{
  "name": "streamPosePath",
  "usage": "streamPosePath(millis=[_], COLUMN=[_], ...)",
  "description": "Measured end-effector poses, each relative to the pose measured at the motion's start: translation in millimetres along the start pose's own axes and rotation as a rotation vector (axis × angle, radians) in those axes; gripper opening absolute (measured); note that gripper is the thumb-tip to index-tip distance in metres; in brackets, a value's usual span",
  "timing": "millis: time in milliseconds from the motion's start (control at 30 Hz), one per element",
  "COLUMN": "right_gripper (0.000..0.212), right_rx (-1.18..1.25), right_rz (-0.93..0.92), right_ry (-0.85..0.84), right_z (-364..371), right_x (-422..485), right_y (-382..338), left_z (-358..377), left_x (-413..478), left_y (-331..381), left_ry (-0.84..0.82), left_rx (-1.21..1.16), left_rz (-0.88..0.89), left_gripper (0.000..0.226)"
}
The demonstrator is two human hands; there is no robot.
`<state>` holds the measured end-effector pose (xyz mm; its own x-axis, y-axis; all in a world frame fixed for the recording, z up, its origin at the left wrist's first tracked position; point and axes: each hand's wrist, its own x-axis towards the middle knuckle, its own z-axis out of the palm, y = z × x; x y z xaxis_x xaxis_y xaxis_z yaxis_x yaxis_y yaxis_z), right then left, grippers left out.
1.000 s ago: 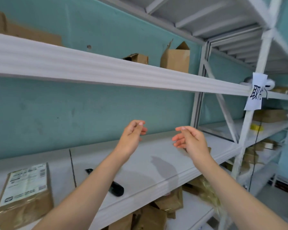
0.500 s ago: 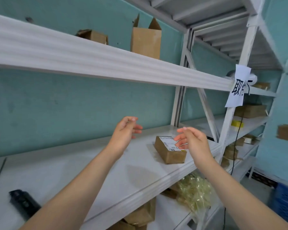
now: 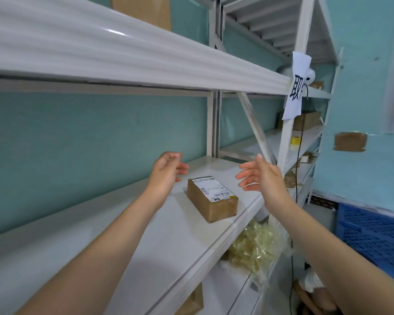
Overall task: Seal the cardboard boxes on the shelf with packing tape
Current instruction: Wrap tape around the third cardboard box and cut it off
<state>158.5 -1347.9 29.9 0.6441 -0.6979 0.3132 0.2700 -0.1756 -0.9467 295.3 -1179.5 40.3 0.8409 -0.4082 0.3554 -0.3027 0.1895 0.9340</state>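
A small brown cardboard box (image 3: 214,202) with a white shipping label on top lies on the white shelf board (image 3: 127,242), near its front edge. My left hand (image 3: 166,170) hovers just left of the box, fingers loosely curled, holding nothing. My right hand (image 3: 259,176) hovers to the right of the box, palm facing it, fingers spread and empty. Neither hand touches the box. A yellow tape roll (image 3: 295,142) sits on the far right shelf bay.
A white upper shelf beam (image 3: 123,55) runs overhead with a tall box (image 3: 143,10) on it. A paper sign (image 3: 297,87) hangs on the upright post. Below lie a bag of yellowish plastic (image 3: 255,246) and more boxes. A blue crate (image 3: 371,233) stands at the right.
The view has swung right and closer; the labelled box now lies between my hands. The black object on the shelf has left the view. My right hand has opened wider.
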Motion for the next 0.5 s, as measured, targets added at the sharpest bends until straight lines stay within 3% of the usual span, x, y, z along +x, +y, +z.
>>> streamPosePath(millis=[267, 500], right_gripper=[0.053, 0.058], right_rx=[0.004, -0.014], right_rz=[0.031, 0.121], right_ry=[-0.045, -0.247], right_z=[-13, -12], right_x=[60, 123], right_y=[28, 59], left_z=[5, 22], left_x=[34, 39], left_y=[-28, -58], left_ry=[0.096, 0.166], left_rx=[0.053, 0.224], left_rz=[-0.034, -0.091], left_gripper=[0.012, 0.012])
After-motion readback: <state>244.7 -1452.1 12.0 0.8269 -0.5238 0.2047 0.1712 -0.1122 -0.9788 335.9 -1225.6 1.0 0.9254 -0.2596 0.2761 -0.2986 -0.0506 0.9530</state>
